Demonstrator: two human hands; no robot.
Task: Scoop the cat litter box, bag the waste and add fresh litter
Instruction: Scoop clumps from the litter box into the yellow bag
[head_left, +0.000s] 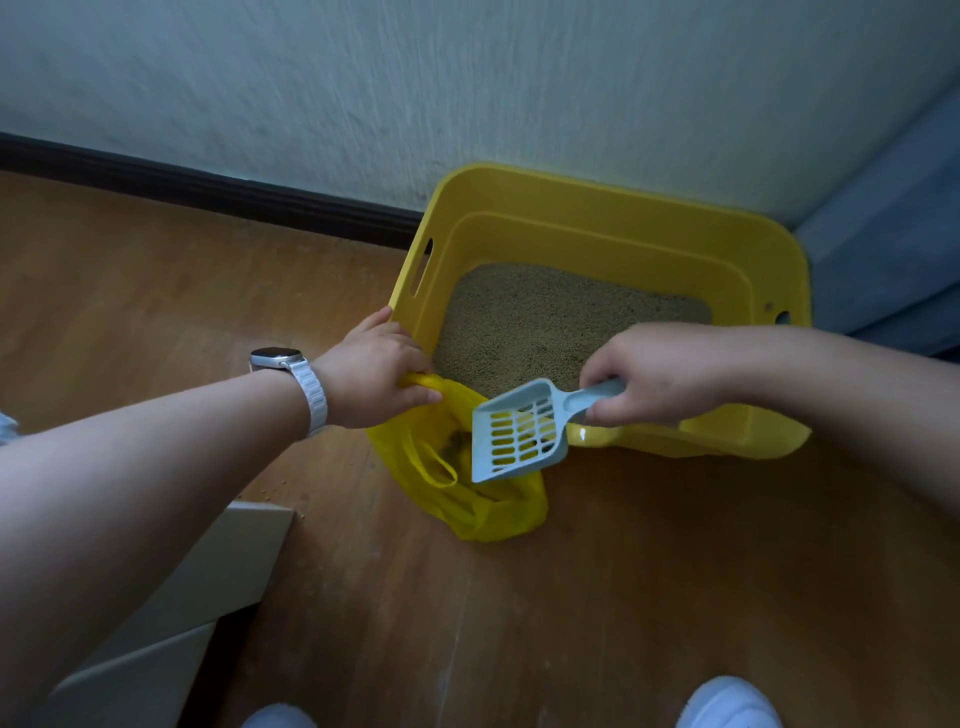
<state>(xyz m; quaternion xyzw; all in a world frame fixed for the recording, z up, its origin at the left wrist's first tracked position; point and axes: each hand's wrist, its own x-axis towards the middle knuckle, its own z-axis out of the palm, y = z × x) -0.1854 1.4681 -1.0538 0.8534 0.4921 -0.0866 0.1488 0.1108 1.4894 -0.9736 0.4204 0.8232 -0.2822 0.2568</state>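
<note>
Pale-blue slotted plastic scoop (519, 431) grasped at its handle by the right hand (660, 371); long axis runs from those fingers down-left, blade over the mouth of a thin, crinkled yellow bag (493, 514); left hand (374, 374), nearer the bag, clenches its loop handle, holding it open; rigid yellow litter box (597, 200) with grainy tan litter (545, 317) lies beyond both hands.

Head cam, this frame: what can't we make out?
Bag contents: head view, dim, partly behind the scoop.
Left hand grip: head view, fingers hidden under the hand.
Box near wall: head view, partly covered by right hand.
Shoes: head view, cut by bottom edge.
</note>
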